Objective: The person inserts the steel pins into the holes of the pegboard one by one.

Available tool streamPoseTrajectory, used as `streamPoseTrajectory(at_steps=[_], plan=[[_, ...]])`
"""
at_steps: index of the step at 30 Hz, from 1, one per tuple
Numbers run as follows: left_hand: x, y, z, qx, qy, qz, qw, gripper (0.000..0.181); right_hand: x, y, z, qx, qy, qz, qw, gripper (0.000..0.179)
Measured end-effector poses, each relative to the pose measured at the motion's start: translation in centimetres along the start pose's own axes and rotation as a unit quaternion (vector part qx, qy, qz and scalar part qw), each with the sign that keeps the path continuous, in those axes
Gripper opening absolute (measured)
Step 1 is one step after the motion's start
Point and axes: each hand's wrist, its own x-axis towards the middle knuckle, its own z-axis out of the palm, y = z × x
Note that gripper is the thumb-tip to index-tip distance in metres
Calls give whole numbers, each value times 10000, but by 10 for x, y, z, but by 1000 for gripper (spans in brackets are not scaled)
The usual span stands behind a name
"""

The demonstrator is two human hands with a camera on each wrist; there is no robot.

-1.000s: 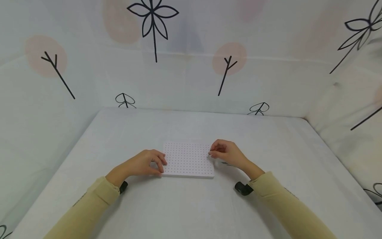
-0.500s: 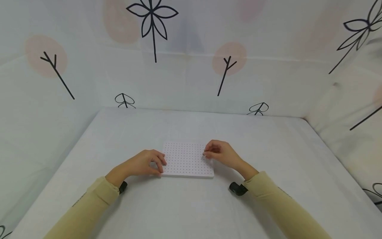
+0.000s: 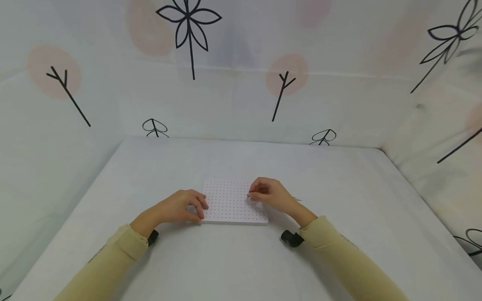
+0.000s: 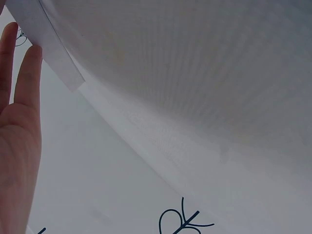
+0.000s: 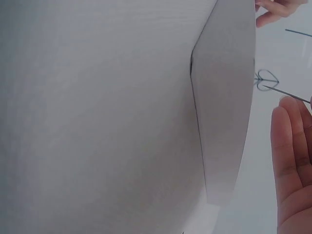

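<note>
A white pegboard [image 3: 226, 205] with a grid of small dark holes lies flat on the table. My left hand [image 3: 180, 207] rests at its left side, fingers bent over the edge and thumb by the near corner. In the left wrist view, two long fingers [image 4: 30, 73] touch the side of the board [image 4: 58, 58]. Over the board's right part, my right hand [image 3: 273, 195] pinches a thin dark pin between thumb and forefinger. That pin [image 5: 287, 94] shows in the right wrist view, jutting past the fingertips towards the board [image 5: 222, 97].
Several thin dark pins [image 3: 297, 199] lie on the table right of the board, partly behind my right wrist. White table cloth [image 3: 233, 259] surrounds the board. A patterned fabric wall [image 3: 233, 104] stands behind the table.
My right hand has moved left with the pin, from the board's right edge to farther in over the holes. The left hand keeps its place on the board.
</note>
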Motion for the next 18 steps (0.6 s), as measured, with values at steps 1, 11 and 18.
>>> streamPoseTrajectory(at_steps=[1, 11, 18], plan=[[0, 0, 0, 1, -2, -6, 10000, 12, 1, 5, 1, 14, -5, -12, 10000, 7], [-2, -1, 1, 4, 2, -42, 10000, 12, 8, 12, 11, 60, -66, -44, 10000, 8], [-1, -2, 1, 2, -1, -1, 10000, 12, 11, 13, 15, 85, -125, -67, 9999, 7]])
